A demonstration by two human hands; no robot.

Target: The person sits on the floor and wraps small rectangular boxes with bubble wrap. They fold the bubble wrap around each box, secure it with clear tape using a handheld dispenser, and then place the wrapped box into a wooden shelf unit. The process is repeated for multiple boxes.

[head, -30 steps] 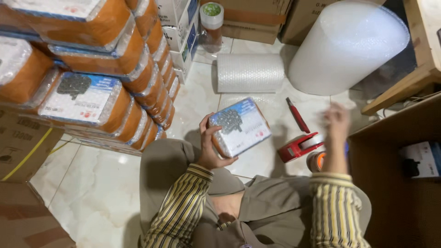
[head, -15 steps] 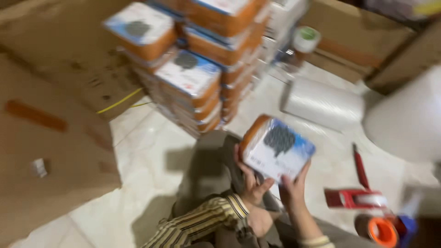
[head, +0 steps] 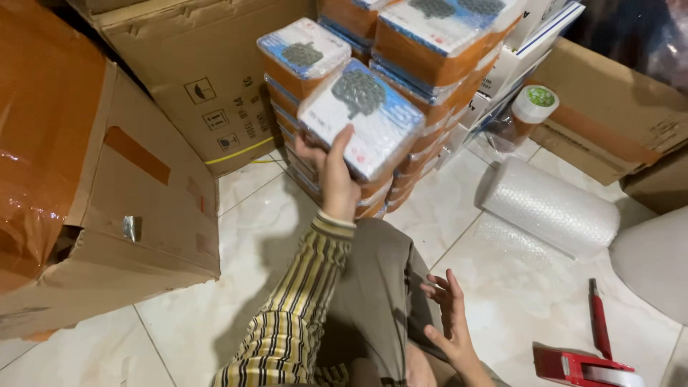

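My left hand [head: 331, 168] is raised and grips a shrink-wrapped orange pack with a white and blue top [head: 364, 122], holding it up against the stack of matching packs [head: 401, 43] ahead. My right hand [head: 450, 315] hangs low over my knee with its fingers spread and nothing in it. I sit on a pale tiled floor [head: 215, 315] in striped sleeves.
Big cardboard boxes [head: 107, 186] stand at the left and behind. A bubble wrap roll [head: 550, 208] lies at the right, a larger roll [head: 656, 258] beyond it. A red tape dispenser [head: 584, 367] and red cutter [head: 598, 326] lie at lower right. A tape roll [head: 534, 104] rests near white boxes.
My view swung left toward the stack. The left hand lifted the pack from my lap up to the stack. The right hand let go of the pack and dropped open.
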